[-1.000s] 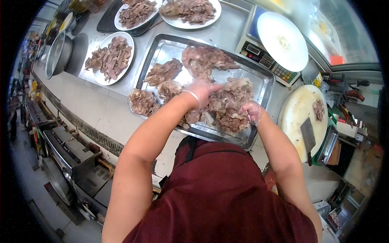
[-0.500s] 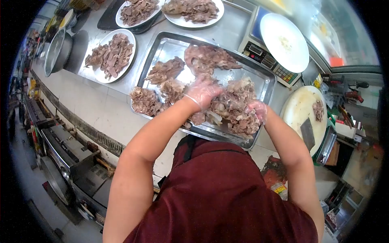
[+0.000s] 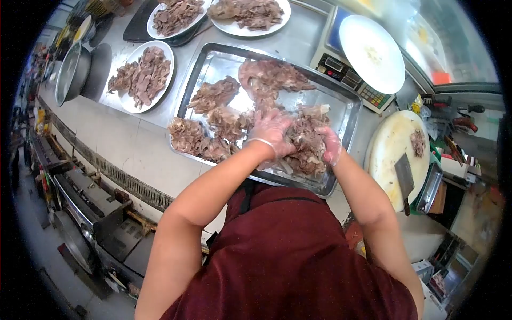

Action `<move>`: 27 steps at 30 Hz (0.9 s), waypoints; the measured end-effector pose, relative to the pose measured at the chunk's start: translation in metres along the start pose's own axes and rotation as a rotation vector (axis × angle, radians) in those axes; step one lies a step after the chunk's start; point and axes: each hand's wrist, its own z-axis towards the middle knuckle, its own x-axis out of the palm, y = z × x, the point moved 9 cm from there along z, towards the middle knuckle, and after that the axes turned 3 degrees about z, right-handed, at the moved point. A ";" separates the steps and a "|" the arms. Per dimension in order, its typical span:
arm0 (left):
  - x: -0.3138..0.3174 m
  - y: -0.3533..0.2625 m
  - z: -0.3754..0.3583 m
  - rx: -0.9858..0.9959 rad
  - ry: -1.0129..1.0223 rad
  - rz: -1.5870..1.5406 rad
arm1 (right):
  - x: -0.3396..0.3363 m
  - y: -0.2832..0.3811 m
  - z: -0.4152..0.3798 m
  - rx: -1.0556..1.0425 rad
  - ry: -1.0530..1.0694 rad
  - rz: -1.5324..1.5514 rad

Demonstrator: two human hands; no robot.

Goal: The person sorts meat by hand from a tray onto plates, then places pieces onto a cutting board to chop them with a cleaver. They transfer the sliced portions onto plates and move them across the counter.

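Note:
Both my hands wear thin clear plastic gloves and press on a heap of sliced cooked meat (image 3: pixel 308 136) in a metal tray (image 3: pixel 349 117). My left hand (image 3: pixel 271 133) cups the heap's left side with its fingers curved against it. On the opposite side, my right hand (image 3: pixel 331 144) grips the heap, its fingertips partly hidden by meat. Smaller meat piles (image 3: pixel 226 121) lie to the left in the tray. A larger flat piece of meat (image 3: pixel 272 77) rests toward the tray's far side.
Several white plates of sliced meat (image 3: pixel 143 77) stand beyond the tray. A white plate (image 3: pixel 373 50) sits on a digital scale (image 3: pixel 352 80) at the far right. The round cutting board (image 3: pixel 392 152) holds a cleaver (image 3: pixel 404 176) and meat scraps. A metal bowl (image 3: pixel 74 72) stands left.
My right hand has moved left, and my left hand presses closer against the heap. The meat between them is squeezed into a narrower mass.

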 end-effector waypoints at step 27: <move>-0.007 -0.010 -0.027 0.314 -0.638 0.140 | 0.009 0.012 -0.020 -0.180 0.105 0.206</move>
